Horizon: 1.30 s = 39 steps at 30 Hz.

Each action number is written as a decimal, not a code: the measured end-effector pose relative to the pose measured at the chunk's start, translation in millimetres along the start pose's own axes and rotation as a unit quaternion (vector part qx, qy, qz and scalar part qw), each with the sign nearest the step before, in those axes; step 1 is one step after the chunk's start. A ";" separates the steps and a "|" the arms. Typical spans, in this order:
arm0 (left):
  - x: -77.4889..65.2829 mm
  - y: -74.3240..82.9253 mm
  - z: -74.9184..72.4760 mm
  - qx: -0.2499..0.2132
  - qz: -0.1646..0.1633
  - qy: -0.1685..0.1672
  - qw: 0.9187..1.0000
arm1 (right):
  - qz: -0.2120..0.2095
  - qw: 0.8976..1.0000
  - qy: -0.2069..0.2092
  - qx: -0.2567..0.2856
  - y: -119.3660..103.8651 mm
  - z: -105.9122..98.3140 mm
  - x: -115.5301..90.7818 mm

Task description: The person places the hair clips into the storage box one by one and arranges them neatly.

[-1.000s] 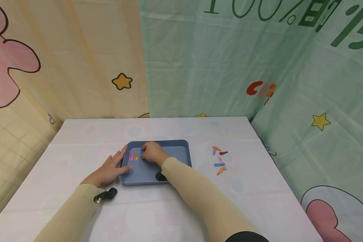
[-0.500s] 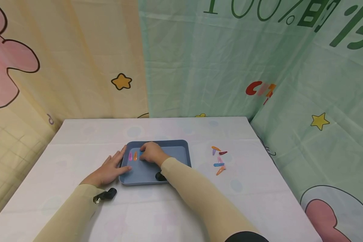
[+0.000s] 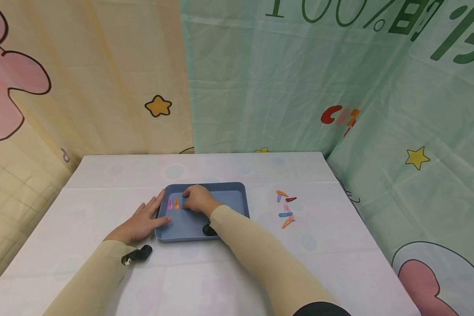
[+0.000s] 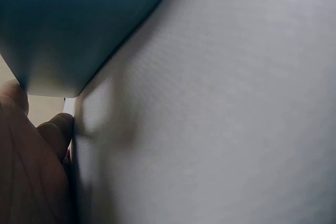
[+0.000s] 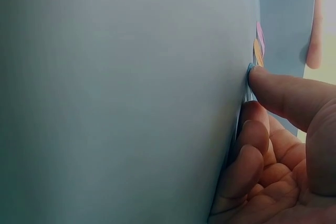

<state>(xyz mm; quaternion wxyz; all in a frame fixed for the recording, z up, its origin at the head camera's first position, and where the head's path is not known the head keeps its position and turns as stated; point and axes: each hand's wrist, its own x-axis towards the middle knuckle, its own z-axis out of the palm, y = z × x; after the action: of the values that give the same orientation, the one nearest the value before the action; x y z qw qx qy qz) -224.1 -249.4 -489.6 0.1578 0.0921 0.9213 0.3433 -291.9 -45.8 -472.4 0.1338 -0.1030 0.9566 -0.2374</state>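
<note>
A shallow blue-grey tray (image 3: 189, 227) lies on the table. My left hand (image 3: 140, 224) rests along the tray's left side, fingers extended and thumb over the rim. Inside the tray, my right hand (image 3: 200, 199) pinches a blue hair clip (image 5: 250, 72) between thumb and fingers, close to the tray floor. Most of this clip is hidden by the fingers. Just left of it, an orange hair clip (image 3: 176, 203) and a pink hair clip (image 3: 170, 203) lie side by side, roughly parallel. The left wrist view shows part of the left palm beside the tray wall (image 4: 79, 30).
Right of the tray, several loose hair clips are scattered on the white tablecloth (image 3: 308, 263): among them a blue clip (image 3: 285, 215), a dark red clip (image 3: 291, 199) and an orange clip (image 3: 282, 193). Printed curtains (image 3: 256, 87) hang behind the table.
</note>
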 end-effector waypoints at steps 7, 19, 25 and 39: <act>1.0 1.1 -1.2 0.003 0.008 0.002 1.000 | -0.003 1.000 0.005 -0.007 0.1 -0.6 1.1; -0.7 1.1 -0.3 -0.001 0.004 0.003 1.000 | -0.003 1.000 -0.009 0.021 1.6 -6.5 -2.4; -0.9 -1.1 0.9 -0.001 0.007 0.005 1.000 | -0.009 0.999 -0.021 0.043 4.8 -8.4 -1.1; 1.2 -4.0 2.1 0.007 0.009 0.003 1.000 | -0.029 0.991 -0.049 0.117 14.2 -23.4 -6.4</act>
<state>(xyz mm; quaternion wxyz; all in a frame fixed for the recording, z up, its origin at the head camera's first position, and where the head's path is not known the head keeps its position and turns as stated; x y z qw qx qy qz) -224.8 -250.7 -494.0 0.1510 0.0998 0.9233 0.3388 -294.8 -21.9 -458.0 0.1851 -0.1260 0.9109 -0.3465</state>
